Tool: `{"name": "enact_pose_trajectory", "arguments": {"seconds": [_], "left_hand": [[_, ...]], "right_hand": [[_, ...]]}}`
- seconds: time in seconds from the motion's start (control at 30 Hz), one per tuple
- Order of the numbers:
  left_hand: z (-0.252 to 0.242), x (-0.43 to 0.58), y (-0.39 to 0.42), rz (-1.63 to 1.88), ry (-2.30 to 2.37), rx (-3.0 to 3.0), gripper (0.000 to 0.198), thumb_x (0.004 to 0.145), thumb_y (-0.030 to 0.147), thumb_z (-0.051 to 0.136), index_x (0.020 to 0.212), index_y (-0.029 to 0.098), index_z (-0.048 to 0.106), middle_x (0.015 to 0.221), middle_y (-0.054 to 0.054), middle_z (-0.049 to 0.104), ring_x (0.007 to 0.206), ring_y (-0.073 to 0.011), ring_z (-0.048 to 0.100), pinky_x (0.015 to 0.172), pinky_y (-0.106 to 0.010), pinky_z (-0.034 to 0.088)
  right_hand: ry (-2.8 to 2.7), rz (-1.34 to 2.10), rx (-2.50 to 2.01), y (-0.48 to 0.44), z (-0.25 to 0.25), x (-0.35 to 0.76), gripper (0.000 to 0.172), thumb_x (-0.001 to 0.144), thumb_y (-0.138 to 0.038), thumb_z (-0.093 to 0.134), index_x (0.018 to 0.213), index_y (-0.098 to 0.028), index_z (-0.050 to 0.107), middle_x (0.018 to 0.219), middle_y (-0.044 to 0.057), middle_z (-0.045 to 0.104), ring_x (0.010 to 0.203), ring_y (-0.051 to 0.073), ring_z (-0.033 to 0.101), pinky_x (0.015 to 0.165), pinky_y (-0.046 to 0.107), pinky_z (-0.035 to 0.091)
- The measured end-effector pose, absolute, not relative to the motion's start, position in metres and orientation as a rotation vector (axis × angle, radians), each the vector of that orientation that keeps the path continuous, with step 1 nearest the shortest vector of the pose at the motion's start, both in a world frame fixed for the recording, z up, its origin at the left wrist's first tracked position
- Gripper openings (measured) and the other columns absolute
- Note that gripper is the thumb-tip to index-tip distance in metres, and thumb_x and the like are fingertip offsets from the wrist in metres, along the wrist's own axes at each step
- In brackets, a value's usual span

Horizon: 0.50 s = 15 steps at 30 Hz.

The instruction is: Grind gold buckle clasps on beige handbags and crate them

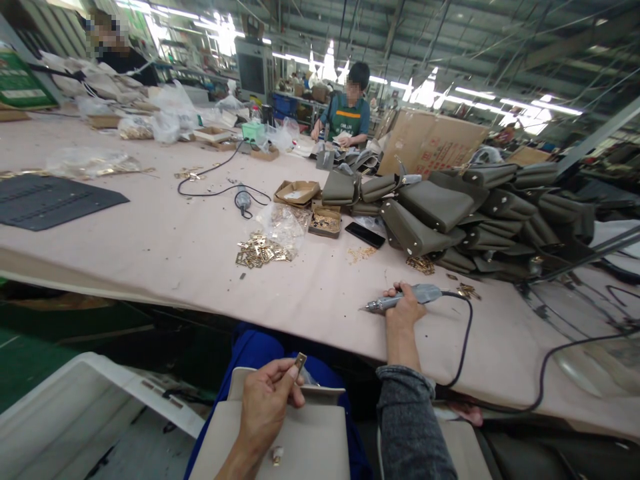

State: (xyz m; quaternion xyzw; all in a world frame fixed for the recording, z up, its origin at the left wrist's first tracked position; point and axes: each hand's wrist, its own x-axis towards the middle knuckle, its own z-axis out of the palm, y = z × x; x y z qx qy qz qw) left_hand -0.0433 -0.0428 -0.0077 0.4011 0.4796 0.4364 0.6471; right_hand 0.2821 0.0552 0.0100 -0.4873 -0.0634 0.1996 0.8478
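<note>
Sprawling pink worktable [150, 233], corded tool [403, 298], grey bags [435, 207] under factory roof [450, 33].

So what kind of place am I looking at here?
Most likely a handbag assembly workshop: a long worktable carries a pile of olive bags and heaps of gold-coloured fittings. The right hand holds a corded power tool, the left hand a small metal piece.

Readable text: none certain.
1. green apron [347, 123], on the person seated at 12 o'clock: one short line of white lettering under an orange stripe, too small to read.
2. cardboard box [430, 141], at 1 o'clock: red printed marks, illegible.
3. green sign [17, 83], at 10 o'clock: white band, lettering blurred.
</note>
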Motion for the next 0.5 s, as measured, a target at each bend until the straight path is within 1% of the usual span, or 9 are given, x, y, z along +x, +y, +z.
{"name": "enact_pose_trajectory", "arguments": {"seconds": [0.1, 0.27, 0.5], "left_hand": [[-0.0072, -0.0428, -0.043, 0.996, 1.093, 0.91, 0.036, 0.078, 0.045, 0.08, 0.09, 0.011, 0.074, 0.067, -0.008, 0.075, 0.043, -0.0142, 0.062, 0.044, -0.023, 0.053], [-0.0067, -0.0425, -0.0433, 1.002, 1.088, 0.915, 0.037, 0.078, 0.046, 0.08, 0.089, 0.011, 0.074, 0.066, -0.008, 0.074, 0.043, -0.0141, 0.062, 0.044, -0.023, 0.052], [-0.0105, -0.0433, -0.0433, 0.997, 1.08, 0.925, 0.036, 0.08, 0.045, 0.079, 0.089, 0.011, 0.074, 0.065, -0.008, 0.075, 0.043, -0.0136, 0.062, 0.045, -0.023, 0.053]], "right_hand": [[-0.134, 0.415, -1.027, 0.0552, 0.0095, 0.2822, 0.027, 0.07, -0.021, 0.073, 0.082, -0.02, 0.048, 0.071, -0.004, 0.059, 0.048, 0.009, 0.053, 0.042, 0.024, 0.053], [-0.119, 0.405, -1.012, 0.0536, 0.0103, 0.282, 0.025, 0.069, -0.021, 0.072, 0.081, -0.019, 0.05, 0.07, -0.004, 0.06, 0.048, 0.008, 0.052, 0.042, 0.023, 0.053], [-0.098, 0.421, -0.972, 0.0485, 0.0149, 0.2801, 0.03, 0.067, -0.024, 0.078, 0.078, -0.019, 0.049, 0.069, -0.004, 0.059, 0.047, 0.009, 0.052, 0.041, 0.024, 0.051]]}}
